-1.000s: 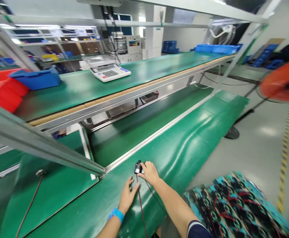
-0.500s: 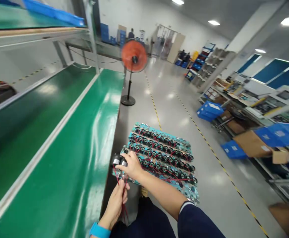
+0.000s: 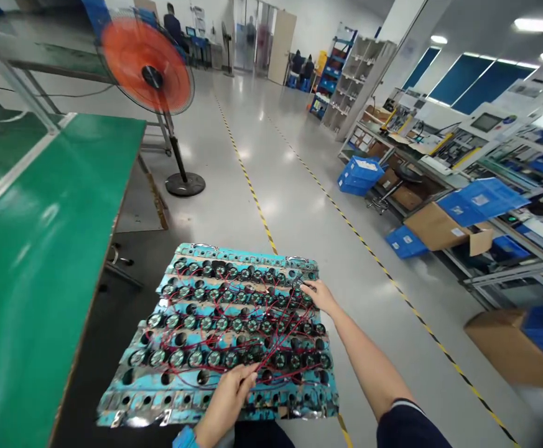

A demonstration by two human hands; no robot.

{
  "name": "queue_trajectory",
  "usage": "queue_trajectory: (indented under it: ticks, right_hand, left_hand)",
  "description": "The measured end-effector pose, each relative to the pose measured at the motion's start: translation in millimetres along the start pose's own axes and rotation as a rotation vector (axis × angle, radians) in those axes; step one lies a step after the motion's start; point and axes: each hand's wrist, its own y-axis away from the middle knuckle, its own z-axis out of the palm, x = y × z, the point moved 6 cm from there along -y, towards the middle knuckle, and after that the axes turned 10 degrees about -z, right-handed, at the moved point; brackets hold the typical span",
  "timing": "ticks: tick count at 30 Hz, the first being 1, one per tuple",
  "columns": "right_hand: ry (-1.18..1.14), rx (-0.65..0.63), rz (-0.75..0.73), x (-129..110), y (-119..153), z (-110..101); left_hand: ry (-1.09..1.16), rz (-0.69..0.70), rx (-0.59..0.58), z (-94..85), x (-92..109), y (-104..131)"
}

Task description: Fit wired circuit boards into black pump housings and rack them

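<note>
In front of me is a worn blue tray point(image 3: 187, 378) with rows of round holes, many filled by small black motors point(image 3: 195, 358) whose red wires point(image 3: 215, 368) trail across it. My left hand point(image 3: 231, 395) is closed over the tray's near part, pinching a few red wires that stretch up toward the right. My right hand point(image 3: 318, 296) reaches to the tray's right side, its fingers closed around a motor at the end of the second row from the back. Its fingers partly cover that motor.
A green-topped bench point(image 3: 42, 249) runs along my left. Beyond it a fan with orange blades point(image 3: 152, 74) stands on the floor. Yellow-black tape point(image 3: 247, 180) marks the floor ahead. On the right are workbenches, blue bins point(image 3: 359, 174) and cardboard boxes point(image 3: 439, 227). People sit in the distance.
My view has moved closer to the fan, and more of the tray shows. My right hand has gone from motors at the tray's left edge to its right side. My left hand still grips wires.
</note>
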Motion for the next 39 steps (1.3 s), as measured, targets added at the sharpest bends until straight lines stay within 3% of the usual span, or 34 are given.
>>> queue_trajectory:
  ticks: [4, 7, 12, 19, 28, 39]
  right_hand:
    - [-0.039, -0.187, 0.064, 63.1, -49.0, 8.8]
    - [-0.098, -0.350, 0.067, 89.6, -79.6, 32.0]
    - [-0.164, -0.552, 0.081, 110.1, -109.0, 59.1]
    - [-0.136, -0.690, 0.074, 113.9, -131.8, 51.6]
    - [-0.134, -0.640, 0.065, 120.3, -129.7, 54.1]
    - [-0.239, -0.431, 0.165, 157.1, -130.5, 36.9]
  left_hand:
    - [0.013, -0.039, -0.057, 32.2, 38.8, -53.7]
    - [-0.018, -0.075, -0.071, 45.5, 49.2, -76.1]
    - [-0.020, -0.126, -0.071, 55.4, 49.0, -94.5]
    - [0.070, -0.225, -0.088, 64.7, 54.5, -110.8]
    - [0.167, -0.237, -0.126, 79.2, 59.7, -130.1]
    - [0.375, -0.375, -0.173, 97.2, 45.4, -146.9]
